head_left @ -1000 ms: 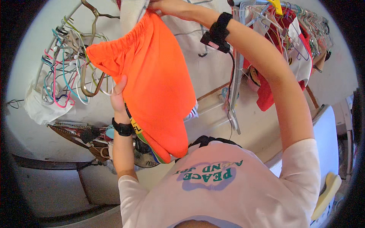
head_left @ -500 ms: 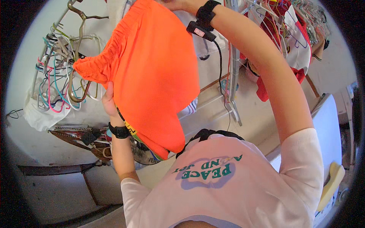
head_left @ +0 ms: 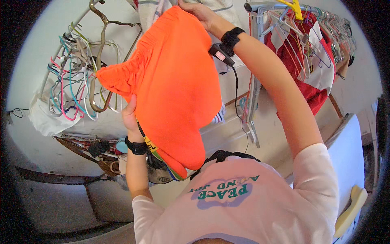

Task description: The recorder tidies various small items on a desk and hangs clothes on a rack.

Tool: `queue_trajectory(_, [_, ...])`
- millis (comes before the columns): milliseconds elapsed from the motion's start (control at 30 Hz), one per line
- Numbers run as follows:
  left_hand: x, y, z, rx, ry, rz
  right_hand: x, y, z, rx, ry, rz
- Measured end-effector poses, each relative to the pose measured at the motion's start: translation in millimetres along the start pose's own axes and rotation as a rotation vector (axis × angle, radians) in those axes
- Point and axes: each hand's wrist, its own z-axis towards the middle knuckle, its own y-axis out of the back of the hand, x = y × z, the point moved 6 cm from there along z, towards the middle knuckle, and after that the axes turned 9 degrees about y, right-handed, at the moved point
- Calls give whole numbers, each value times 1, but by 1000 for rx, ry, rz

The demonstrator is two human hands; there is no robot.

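Note:
Bright orange shorts (head_left: 174, 85) with a gathered elastic waistband hang stretched between my two hands. My left hand (head_left: 131, 116) is closed on their lower left side, below the waistband, its thumb in front and most fingers hidden behind the cloth. My right hand (head_left: 201, 15) pinches the upper corner of the waistband. A dark trim with yellow, green and blue shows along the shorts' lower edge. Left of the waistband hangs a thick bronze-coloured hanger (head_left: 94, 91), close to the waistband's left end.
A rail (head_left: 61, 49) on the left carries several coloured hangers (head_left: 65, 95) and a white plastic bag (head_left: 50, 118). At right, another rack (head_left: 272, 7) holds hangers and red-and-white clothing (head_left: 300, 77). A black cable (head_left: 236, 93) trails from my right wrist. A pale blue panel (head_left: 349, 150) stands at far right.
The whole view has shifted, so surroundings and shorts sit further right and lower. My right hand has come more fully into view. Both hands keep hold of the shorts.

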Motion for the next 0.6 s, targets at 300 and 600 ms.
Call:
queue_trajectory(300, [4, 18, 0, -250, 22, 208, 6, -2, 5, 107, 95, 25])
queue_trajectory(600, [8, 19, -34, -686, 21, 700, 19, 30, 13, -18, 188, -92])
